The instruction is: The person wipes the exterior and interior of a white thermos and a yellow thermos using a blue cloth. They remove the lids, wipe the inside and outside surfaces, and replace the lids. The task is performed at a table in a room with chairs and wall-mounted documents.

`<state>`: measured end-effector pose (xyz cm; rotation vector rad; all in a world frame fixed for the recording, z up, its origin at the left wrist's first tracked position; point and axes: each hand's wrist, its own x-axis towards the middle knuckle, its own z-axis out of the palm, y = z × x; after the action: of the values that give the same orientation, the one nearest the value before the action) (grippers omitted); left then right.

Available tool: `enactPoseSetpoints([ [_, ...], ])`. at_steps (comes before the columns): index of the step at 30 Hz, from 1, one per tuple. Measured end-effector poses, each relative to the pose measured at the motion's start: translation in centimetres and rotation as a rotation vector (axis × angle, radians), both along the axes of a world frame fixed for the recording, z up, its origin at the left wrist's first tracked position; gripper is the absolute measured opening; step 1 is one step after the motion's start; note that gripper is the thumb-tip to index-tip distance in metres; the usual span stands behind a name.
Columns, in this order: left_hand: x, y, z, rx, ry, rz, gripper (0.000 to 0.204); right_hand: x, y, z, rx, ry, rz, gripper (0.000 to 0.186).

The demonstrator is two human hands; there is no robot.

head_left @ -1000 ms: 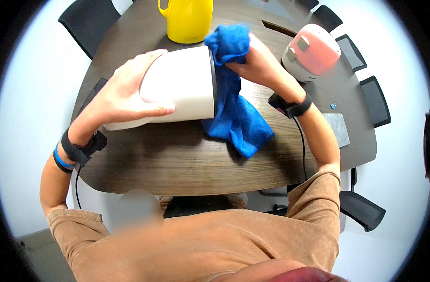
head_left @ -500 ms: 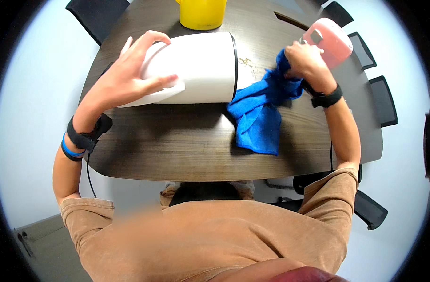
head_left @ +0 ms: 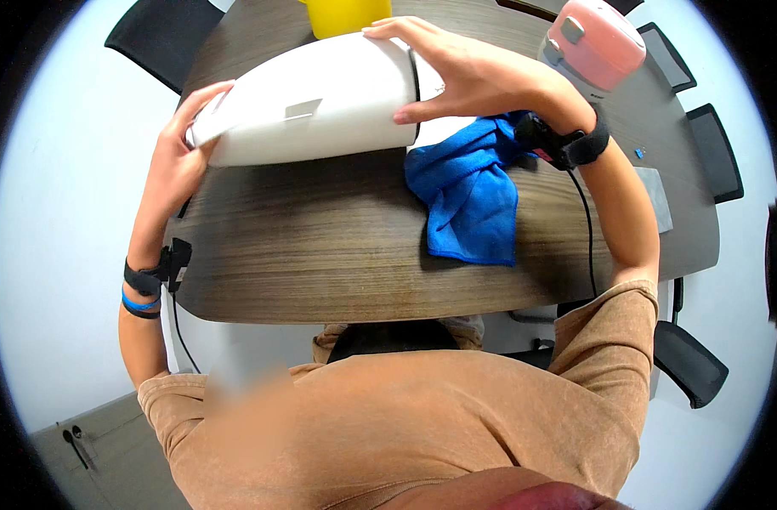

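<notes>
Between my hands a large white rounded vessel (head_left: 320,106) with a black rim at its right end lies on its side. My left hand (head_left: 178,157) grips its narrower left end, fingers over the top and thumb below. My right hand (head_left: 444,72) clasps the rimmed end, fingers on the far side and thumb on the near side. A crumpled blue cloth (head_left: 469,200) lies on the table just under my right wrist, touched by no fingers. What is inside the vessel cannot be seen.
A pink lidded box (head_left: 597,47) with a grey latch stands at the far right. A yellow container (head_left: 346,17) is at the far edge of view. Dark chairs (head_left: 711,153) line the right side of the wooden table (head_left: 320,263). Cables hang from both wristbands.
My right hand has let go of the blue cloth and moved left onto the vessel's rimmed end. My left hand has shifted to its left end. The vessel has turned and tilted, its handle now hidden.
</notes>
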<state>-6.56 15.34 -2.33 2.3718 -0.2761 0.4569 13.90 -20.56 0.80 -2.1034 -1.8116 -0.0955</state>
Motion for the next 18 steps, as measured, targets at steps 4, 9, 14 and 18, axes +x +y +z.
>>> enactPoseSetpoints([
  [4, 1.6, -1.0, 1.3, 0.002, -0.180, 0.046, 0.038, 1.2, -2.7, 0.1, -0.026, 0.047, -0.055, 0.102],
  [9, 4.0, -5.1, 4.5, -0.025, -0.196, 0.006, 0.068, 3.1, -5.2, -0.9, 0.005, 0.066, -0.132, 0.108],
  [14, 8.3, -12.7, 7.2, 0.334, -0.586, -0.168, 0.070, 7.1, -9.4, -3.6, -0.070, 0.173, -0.299, 0.103],
  [18, 11.8, -15.2, 6.4, 0.525, -0.776, -0.077, 0.080, 7.2, -10.3, -5.3, -0.147, 0.180, -0.456, 0.083],
])
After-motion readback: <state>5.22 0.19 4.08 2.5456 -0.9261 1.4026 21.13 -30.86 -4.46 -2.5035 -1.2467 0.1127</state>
